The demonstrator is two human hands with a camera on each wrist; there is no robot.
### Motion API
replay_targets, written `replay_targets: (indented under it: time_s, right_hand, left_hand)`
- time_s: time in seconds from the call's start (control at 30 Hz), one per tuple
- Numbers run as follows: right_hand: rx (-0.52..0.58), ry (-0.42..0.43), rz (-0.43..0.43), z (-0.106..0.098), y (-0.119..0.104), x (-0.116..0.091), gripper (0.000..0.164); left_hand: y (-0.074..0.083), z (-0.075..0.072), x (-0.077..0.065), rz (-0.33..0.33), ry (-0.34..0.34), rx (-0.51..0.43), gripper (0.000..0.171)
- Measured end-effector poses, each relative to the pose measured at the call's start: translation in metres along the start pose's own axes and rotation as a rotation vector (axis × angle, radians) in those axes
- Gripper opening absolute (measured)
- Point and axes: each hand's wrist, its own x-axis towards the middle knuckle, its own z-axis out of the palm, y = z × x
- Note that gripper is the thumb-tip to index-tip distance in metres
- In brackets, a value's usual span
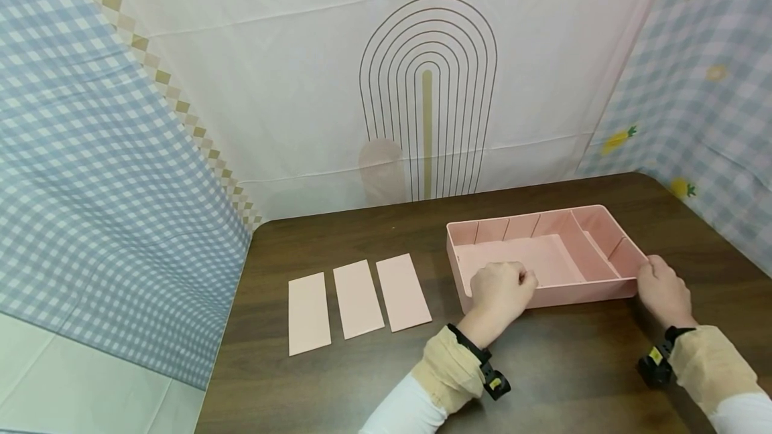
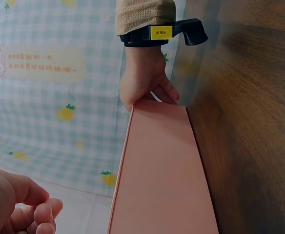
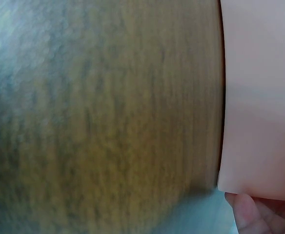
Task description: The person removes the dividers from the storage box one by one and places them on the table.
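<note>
A pink rectangular organizer tray [image 1: 543, 295] stands on the table. It has grooves along its back wall and a crosswise divider [image 1: 582, 246] towards the right end. My left hand [image 1: 502, 286] hovers over the tray's front left, overlapping its front rim. In the left wrist view the fingers of that hand [image 2: 20, 204] are curled, the thumb meeting the fingertips, and nothing shows between them. At the tray's right end, my right hand [image 1: 663, 290] grips the front corner. The right wrist view shows its fingers [image 3: 247, 212] bent against the end of the pink wall [image 3: 259, 97].
Left of the tray, three flat pink panels [image 1: 358, 300] lie side by side on the dark wooden table [image 1: 362, 387]. Fabric hangings [image 1: 289, 86] enclose the table behind and at both sides. Both wrists wear black camera straps [image 1: 473, 347].
</note>
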Motion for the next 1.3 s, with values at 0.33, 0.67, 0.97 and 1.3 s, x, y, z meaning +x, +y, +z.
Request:
replay_targets:
  time_s: [0.33,0.67,0.97,1.3]
  right_hand:
    - [0.012,-0.023,0.017,0.0,0.001,0.001,0.047]
    - [0.017,-0.024,0.019,0.001,0.002,0.001,0.048]
    - [0.013,-0.021,0.015,0.001,0.001,0.001,0.048]
    - [0.015,-0.014,0.009,0.001,0.0,0.0,0.048]
  left_hand:
    - [0.006,0.005,0.001,-0.01,0.003,0.009,0.037]
    - [0.008,0.013,0.004,-0.019,0.044,0.009,0.031]
    - [0.013,0.02,0.009,-0.041,0.014,0.026,0.025]
    - [0.019,0.026,0.013,-0.05,-0.008,0.023,0.026]
